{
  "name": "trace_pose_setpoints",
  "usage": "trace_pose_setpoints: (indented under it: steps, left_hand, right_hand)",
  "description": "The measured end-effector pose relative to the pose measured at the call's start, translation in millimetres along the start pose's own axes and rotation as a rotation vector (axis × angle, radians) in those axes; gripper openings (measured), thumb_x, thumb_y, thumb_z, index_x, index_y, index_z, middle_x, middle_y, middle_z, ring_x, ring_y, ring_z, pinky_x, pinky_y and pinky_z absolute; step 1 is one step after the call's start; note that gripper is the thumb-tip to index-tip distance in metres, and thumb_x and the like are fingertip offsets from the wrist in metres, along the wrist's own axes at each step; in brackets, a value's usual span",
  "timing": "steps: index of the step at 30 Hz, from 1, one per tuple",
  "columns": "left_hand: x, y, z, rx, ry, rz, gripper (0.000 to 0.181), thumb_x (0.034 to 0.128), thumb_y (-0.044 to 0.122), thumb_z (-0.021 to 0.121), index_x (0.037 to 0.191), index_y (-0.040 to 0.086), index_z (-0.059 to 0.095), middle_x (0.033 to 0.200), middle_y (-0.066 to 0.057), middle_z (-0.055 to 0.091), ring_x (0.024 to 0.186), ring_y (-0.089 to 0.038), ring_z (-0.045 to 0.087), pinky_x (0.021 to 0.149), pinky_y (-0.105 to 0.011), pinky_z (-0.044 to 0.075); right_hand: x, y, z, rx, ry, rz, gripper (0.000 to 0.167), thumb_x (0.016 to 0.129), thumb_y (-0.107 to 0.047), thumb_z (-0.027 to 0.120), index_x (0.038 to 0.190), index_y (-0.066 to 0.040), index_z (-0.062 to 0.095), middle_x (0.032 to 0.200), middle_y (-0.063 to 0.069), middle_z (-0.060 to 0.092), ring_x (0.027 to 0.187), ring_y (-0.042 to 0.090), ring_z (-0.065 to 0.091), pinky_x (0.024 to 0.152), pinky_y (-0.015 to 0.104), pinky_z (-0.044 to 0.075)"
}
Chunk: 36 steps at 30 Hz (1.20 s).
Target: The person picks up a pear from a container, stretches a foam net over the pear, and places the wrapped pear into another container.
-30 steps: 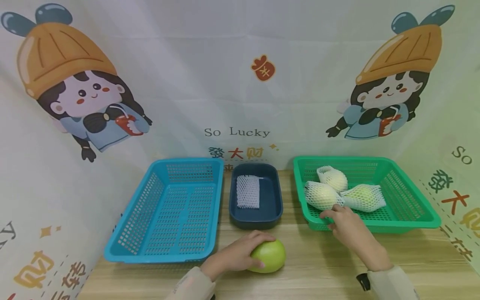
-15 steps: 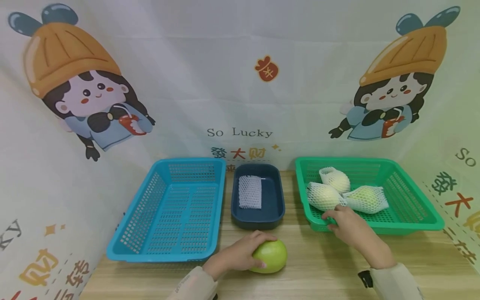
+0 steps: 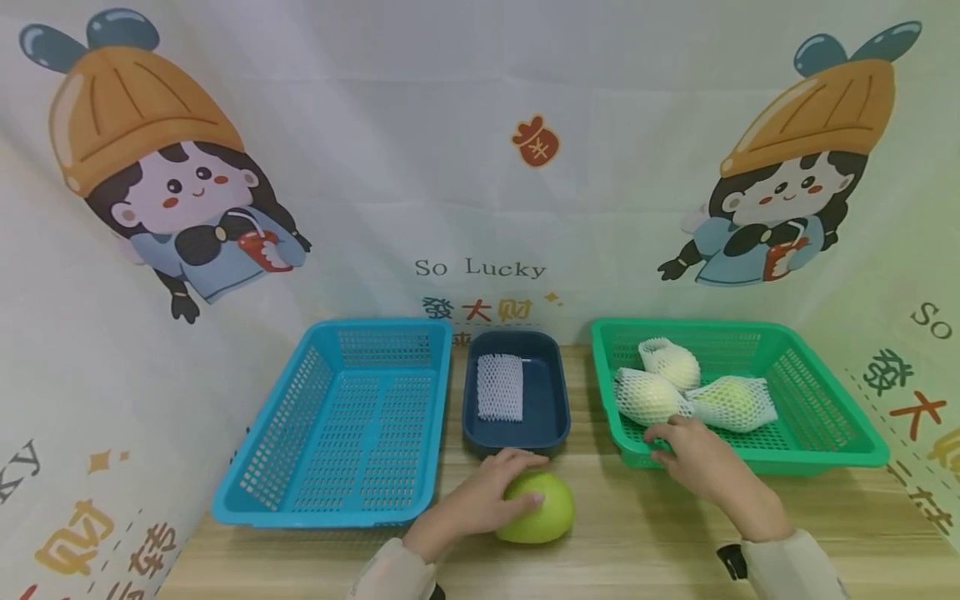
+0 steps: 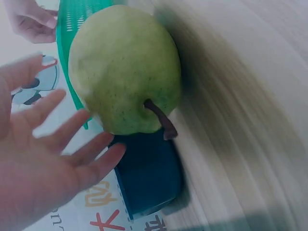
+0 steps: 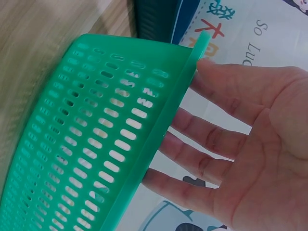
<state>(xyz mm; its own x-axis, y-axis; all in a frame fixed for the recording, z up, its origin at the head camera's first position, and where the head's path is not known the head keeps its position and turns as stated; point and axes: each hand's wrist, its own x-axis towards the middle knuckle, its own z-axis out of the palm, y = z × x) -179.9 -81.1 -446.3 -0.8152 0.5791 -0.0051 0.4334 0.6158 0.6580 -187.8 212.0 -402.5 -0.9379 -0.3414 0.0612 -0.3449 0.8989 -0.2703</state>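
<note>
A green pear rests on the wooden table; its dark stem shows in the left wrist view. My left hand is beside the pear, fingers spread and fairly straight, with a gap to the fruit in the left wrist view. Over the front rim of the green basket is my right hand, its fingers loosely extended at the rim. Whether they touch the rim I cannot tell. Inside that basket lie three fruits in white foam nets, including a netted fruit on the right.
A blue basket stands at the left. Between the baskets sits a dark blue tray holding a flat white foam net. A printed cloth hangs behind and along the sides.
My left hand has loosened from the pear, its fingers and thumb shifting up and away from the fruit. The pear stays in place. My right hand remains at the green basket's rim.
</note>
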Motion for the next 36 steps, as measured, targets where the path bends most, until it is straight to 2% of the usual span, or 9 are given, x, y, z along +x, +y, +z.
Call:
trace_pose_setpoints:
  steps: [3,7,9,11,16,21,28,36]
  left_hand:
    - [2.9,0.7,-2.1,0.060,0.137,-0.006,0.034,0.0947,0.022,0.052,0.128,0.013,0.054,0.129,-0.008,0.051,0.118,-0.029,0.047,0.097,-0.048,0.041]
    - [7.5,-2.7,-1.2,0.215,0.334,-0.033,0.025,0.0917,0.008,0.053,0.115,0.009,0.062,0.115,-0.009,0.060,0.104,-0.030,0.054,0.089,-0.045,0.045]
    - [10.1,-6.2,-0.2,0.283,0.404,-0.056,0.023,0.0894,0.006,0.056,0.111,0.009,0.065,0.109,-0.008,0.062,0.098,-0.028,0.056,0.085,-0.042,0.047]
    - [12.6,-9.8,0.4,0.331,0.448,-0.079,0.021,0.0875,0.006,0.059,0.107,0.010,0.067,0.105,-0.007,0.064,0.094,-0.027,0.057,0.080,-0.040,0.049]
    - [17.5,-19.5,1.7,0.400,0.474,-0.110,0.014,0.0852,0.008,0.064,0.097,0.012,0.070,0.096,-0.004,0.065,0.088,-0.022,0.056,0.074,-0.035,0.050]
    - [18.8,-24.5,2.8,0.439,0.490,-0.105,0.012,0.0833,0.009,0.067,0.094,0.014,0.070,0.091,-0.002,0.065,0.085,-0.020,0.055,0.072,-0.032,0.049]
    - [23.2,-25.0,4.3,0.517,0.497,-0.104,0.012,0.0817,0.012,0.069,0.092,0.019,0.070,0.088,0.001,0.064,0.079,-0.017,0.053,0.067,-0.029,0.048]
    - [29.3,-27.8,7.0,0.576,0.550,-0.071,0.006,0.0803,0.016,0.071,0.084,0.021,0.070,0.080,0.003,0.064,0.070,-0.014,0.052,0.061,-0.026,0.045]
  right_hand:
    - [2.3,-2,2,-0.007,0.029,-0.013,0.022,0.081,-0.010,0.068,0.102,-0.003,0.066,0.088,0.010,0.060,0.074,0.021,0.055,0.062,0.035,0.048]
    - [6.8,-12,0,-0.016,0.069,-0.033,0.025,0.082,-0.012,0.068,0.105,-0.003,0.064,0.094,0.012,0.060,0.082,0.029,0.056,0.070,0.042,0.049]
    - [10.1,-20,-2,-0.015,0.083,-0.045,0.026,0.083,-0.012,0.067,0.107,-0.002,0.063,0.098,0.013,0.060,0.086,0.031,0.055,0.074,0.045,0.048]
    - [14.9,-27,-4,-0.019,0.105,-0.065,0.026,0.084,-0.013,0.067,0.107,-0.003,0.063,0.100,0.013,0.060,0.088,0.031,0.054,0.076,0.046,0.048]
    - [30.2,-45,-5,-0.007,0.121,-0.116,0.022,0.085,-0.013,0.066,0.106,-0.004,0.064,0.101,0.011,0.060,0.092,0.030,0.054,0.078,0.043,0.048]
    - [51.7,-59,-2,0.020,0.124,-0.168,0.020,0.086,-0.009,0.063,0.105,-0.004,0.064,0.101,0.011,0.060,0.091,0.027,0.055,0.078,0.040,0.048]
    - [91.3,-76,10,0.079,0.004,-0.176,0.024,0.089,-0.013,0.061,0.112,-0.006,0.062,0.111,0.014,0.059,0.099,0.026,0.057,0.081,0.038,0.049]
    - [131.4,-93,20,0.053,-0.131,-0.141,0.028,0.090,-0.012,0.058,0.116,-0.003,0.059,0.119,0.017,0.056,0.109,0.030,0.054,0.088,0.043,0.047]
